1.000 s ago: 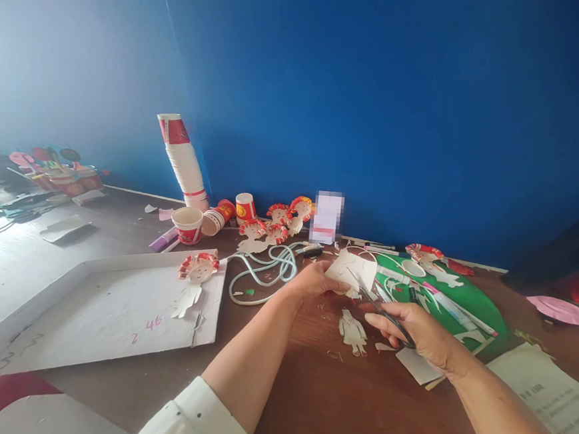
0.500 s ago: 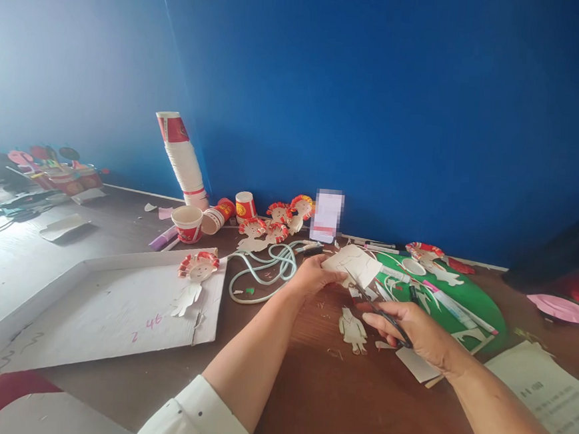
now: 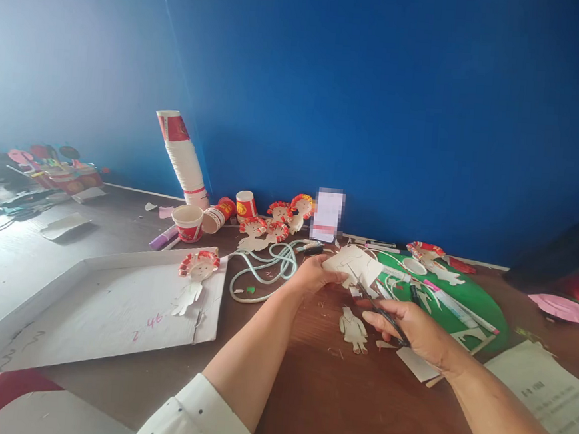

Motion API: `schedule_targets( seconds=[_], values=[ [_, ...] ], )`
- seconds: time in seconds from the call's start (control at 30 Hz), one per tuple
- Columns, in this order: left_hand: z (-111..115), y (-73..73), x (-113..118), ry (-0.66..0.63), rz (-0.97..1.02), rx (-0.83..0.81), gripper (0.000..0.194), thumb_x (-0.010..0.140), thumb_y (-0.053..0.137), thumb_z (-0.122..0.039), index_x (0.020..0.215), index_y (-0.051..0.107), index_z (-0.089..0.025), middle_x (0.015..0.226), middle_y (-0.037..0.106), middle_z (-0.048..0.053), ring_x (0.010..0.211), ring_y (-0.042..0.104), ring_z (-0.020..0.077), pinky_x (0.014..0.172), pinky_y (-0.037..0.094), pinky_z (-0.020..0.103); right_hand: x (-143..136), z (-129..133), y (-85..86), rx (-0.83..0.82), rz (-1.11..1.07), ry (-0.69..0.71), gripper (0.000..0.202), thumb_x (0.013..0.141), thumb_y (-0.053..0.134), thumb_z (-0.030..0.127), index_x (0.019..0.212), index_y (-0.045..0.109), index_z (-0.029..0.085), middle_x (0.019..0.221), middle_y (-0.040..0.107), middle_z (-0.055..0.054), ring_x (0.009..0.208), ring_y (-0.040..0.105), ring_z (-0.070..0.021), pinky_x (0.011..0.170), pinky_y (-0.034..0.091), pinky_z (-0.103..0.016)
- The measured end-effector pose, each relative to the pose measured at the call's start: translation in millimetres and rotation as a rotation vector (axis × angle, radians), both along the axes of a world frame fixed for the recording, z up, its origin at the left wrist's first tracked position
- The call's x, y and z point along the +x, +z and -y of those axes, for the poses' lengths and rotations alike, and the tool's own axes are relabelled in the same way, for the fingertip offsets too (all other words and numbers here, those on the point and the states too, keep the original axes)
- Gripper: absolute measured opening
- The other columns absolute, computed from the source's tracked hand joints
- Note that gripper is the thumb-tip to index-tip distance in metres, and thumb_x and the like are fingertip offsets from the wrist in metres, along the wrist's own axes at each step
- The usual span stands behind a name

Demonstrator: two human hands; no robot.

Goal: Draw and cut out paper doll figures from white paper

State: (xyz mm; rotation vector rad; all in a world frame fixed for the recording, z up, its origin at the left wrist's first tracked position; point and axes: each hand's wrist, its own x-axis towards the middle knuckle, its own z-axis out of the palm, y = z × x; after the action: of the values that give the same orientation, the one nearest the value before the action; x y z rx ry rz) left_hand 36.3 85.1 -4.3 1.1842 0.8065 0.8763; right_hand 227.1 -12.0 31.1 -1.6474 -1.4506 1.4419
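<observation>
My left hand (image 3: 317,276) pinches the left edge of a white sheet of paper (image 3: 353,262) with lines drawn on it, raised a little over the brown table (image 3: 315,399). Dark scissors (image 3: 386,318) are in my right hand (image 3: 408,327), their blades pointing up and left at the sheet's lower right part. Just below the blades lies a white paper cutout of a figure (image 3: 353,330). White paper pieces (image 3: 417,365) lie partly beneath my right hand.
A white cardboard tray (image 3: 112,303) holding a red-trimmed paper doll (image 3: 199,267) is at left. Stacked cups (image 3: 186,162), a coiled pale cable (image 3: 265,268) and more dolls stand behind. At right are a green disc (image 3: 487,309) with markers and a printed sheet (image 3: 541,390).
The scissor blades have opened a little wider at the paper. Both hands stay in nearly the same place.
</observation>
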Motion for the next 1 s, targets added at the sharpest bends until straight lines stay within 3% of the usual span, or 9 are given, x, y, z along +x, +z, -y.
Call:
schedule_targets(
  seconds=[0.5,1.0],
  values=[
    [3,3.9,-1,-0.008,0.007,-0.099,0.041,0.059,0.078,-0.025,0.093,0.061,-0.012,0.073,0.062,0.002,0.051,0.049,0.0064,0.050,0.036,0.021,-5,2,3.8,0.017,0.010,-0.014,0.060,0.061,0.073,0.057,0.106,0.069,0.017,0.070,0.051,0.000,0.060,0.046,-0.0106,0.060,0.052,-0.027],
    [7,13.8,-5,-0.009,-0.127,-0.034,0.041,0.060,0.077,-0.025,0.095,0.061,-0.013,0.065,0.060,0.000,0.052,0.048,0.0067,0.054,0.035,0.022,1,0,-5.5,0.004,-0.026,0.004,0.058,0.070,0.069,0.054,0.111,0.068,0.013,0.062,0.049,0.003,0.052,0.046,-0.0077,0.056,0.048,-0.025]
  ],
)
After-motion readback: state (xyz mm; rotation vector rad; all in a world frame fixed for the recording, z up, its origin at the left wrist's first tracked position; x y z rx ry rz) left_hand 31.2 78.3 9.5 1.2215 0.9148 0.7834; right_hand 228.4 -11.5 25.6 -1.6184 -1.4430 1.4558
